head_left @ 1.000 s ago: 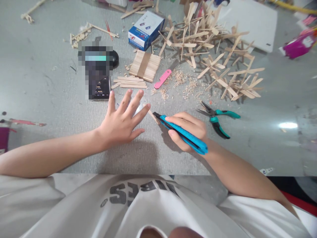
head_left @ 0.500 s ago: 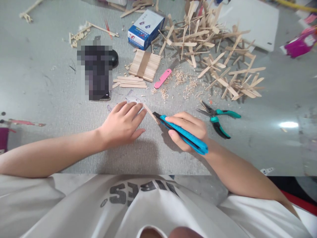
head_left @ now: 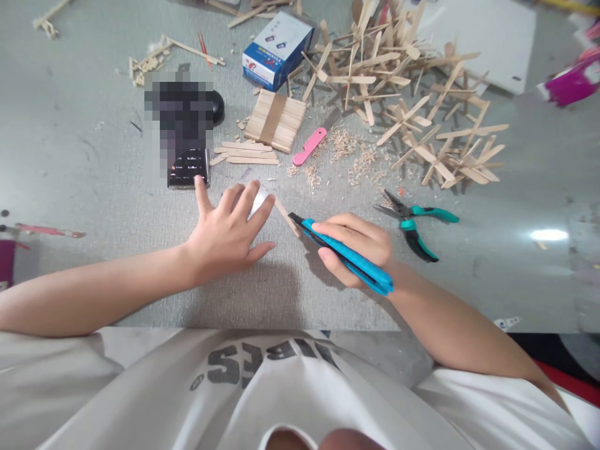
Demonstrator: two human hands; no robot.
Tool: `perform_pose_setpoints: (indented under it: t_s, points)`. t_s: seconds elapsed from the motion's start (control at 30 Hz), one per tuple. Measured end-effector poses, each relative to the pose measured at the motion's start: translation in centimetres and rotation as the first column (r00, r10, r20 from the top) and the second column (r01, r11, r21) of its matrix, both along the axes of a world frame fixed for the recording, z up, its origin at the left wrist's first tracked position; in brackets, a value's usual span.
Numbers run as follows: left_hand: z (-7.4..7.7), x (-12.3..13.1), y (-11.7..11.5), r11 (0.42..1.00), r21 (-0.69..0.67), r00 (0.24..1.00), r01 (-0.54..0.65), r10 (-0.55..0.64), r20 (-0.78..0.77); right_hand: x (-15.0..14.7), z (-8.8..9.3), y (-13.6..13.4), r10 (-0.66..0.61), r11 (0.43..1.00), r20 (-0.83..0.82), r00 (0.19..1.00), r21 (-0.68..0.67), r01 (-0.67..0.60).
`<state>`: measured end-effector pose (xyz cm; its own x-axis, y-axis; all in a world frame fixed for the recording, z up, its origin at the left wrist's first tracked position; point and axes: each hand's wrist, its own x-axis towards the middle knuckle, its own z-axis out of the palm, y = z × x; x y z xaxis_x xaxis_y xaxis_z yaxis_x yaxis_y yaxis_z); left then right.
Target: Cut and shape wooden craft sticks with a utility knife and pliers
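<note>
Left hand point(head_left: 220, 230) by phone point(head_left: 188, 167), contact unclear

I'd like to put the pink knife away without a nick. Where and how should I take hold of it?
Probably best to pinch the pink knife across its narrow handle, coming from the near left: the handle end lies nearer the person, while the exposed blade points away and to the right, past scattered shavings.
</note>
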<state>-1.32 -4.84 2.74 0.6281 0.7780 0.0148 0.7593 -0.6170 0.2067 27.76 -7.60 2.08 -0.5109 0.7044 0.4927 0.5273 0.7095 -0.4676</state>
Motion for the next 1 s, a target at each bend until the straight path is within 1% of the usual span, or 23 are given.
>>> perform_pose_setpoints:
  t_s: [0.1,0.27,0.47,0.57,0.73,0.87,1.0]
  points:
    - [0.38,0.2,-0.21,0.998,-0.041,0.997,-0.051,0.049,-0.065,0.11,0.0,0.1,0.011,1.0,-0.002,1.0,-0.005,-0.011]
    - [0.4,0.13,0.0,0.998,-0.047,0.997,-0.043,0.039,-0.069,0.15,0.02,0.16,0.024,1.0,-0.009,1.0,-0.008,-0.024]
    - [0.32,-0.17,-0.13,1.0,0.013,0.999,0.019,-0.019,-0.034,0.12,-0.1,0.18,0.027,1.0,-0.021,0.999,-0.015,-0.027]
    - [0.42,-0.12,-0.25,0.998,0.042,0.997,0.049,-0.047,-0.053,0.08,-0.13,0.21,0.034,0.999,-0.028,0.999,-0.004,-0.034]
    - [0.56,0.0,-0.22,0.996,0.064,0.991,0.067,-0.06,-0.116,0.05,-0.08,0.23,0.026,1.0,-0.031,0.999,-0.003,-0.026]
    - [0.54,-0.01,-0.23,0.998,0.043,0.992,0.055,-0.049,-0.119,0.07,-0.05,0.25,0.028,1.0,-0.022,0.999,0.001,-0.028]
    - [0.44,-0.01,-0.39,1.0,0.01,0.993,0.007,-0.006,-0.117,0.1,-0.03,0.27,0.027,1.0,-0.005,1.0,0.005,-0.027]
